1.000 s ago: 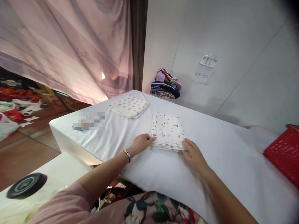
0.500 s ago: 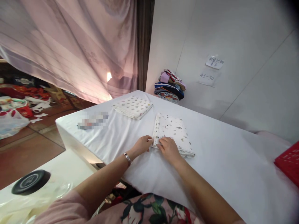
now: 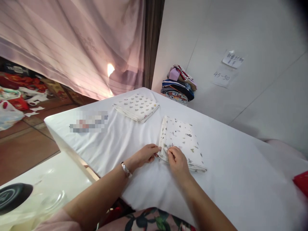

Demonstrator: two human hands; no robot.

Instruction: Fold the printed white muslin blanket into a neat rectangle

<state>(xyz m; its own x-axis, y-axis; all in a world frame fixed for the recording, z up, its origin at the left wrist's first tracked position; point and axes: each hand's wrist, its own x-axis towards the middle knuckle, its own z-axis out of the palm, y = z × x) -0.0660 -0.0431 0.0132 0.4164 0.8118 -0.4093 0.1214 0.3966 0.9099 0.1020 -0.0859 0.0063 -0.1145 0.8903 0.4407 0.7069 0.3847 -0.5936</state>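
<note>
A folded white cloth (image 3: 181,138) with small grey and green prints lies on the white-covered table (image 3: 231,179) in front of me. My left hand (image 3: 147,154) pinches its near left corner, where the folded layers meet. Just to the right, my right hand (image 3: 177,158) has thumb and fingers closed on the top layer's edge and lifts it slightly. Part of the near edge is hidden behind the right hand. Farther back to the left, a second folded cloth (image 3: 138,106) with grey prints lies flat, apart from both hands.
A blurred-out item (image 3: 89,122) lies at the table's left. Folded fabrics are stacked (image 3: 179,85) by the wall, near paper notes (image 3: 222,77). A pink curtain (image 3: 84,41) hangs behind. A black round lid (image 3: 14,197) is at lower left, a red object (image 3: 302,183) at far right.
My right hand has drawn its fingers into a pinch and raised the cloth's edge a little. The left hand stays at the corner. The camera view has shifted slightly.
</note>
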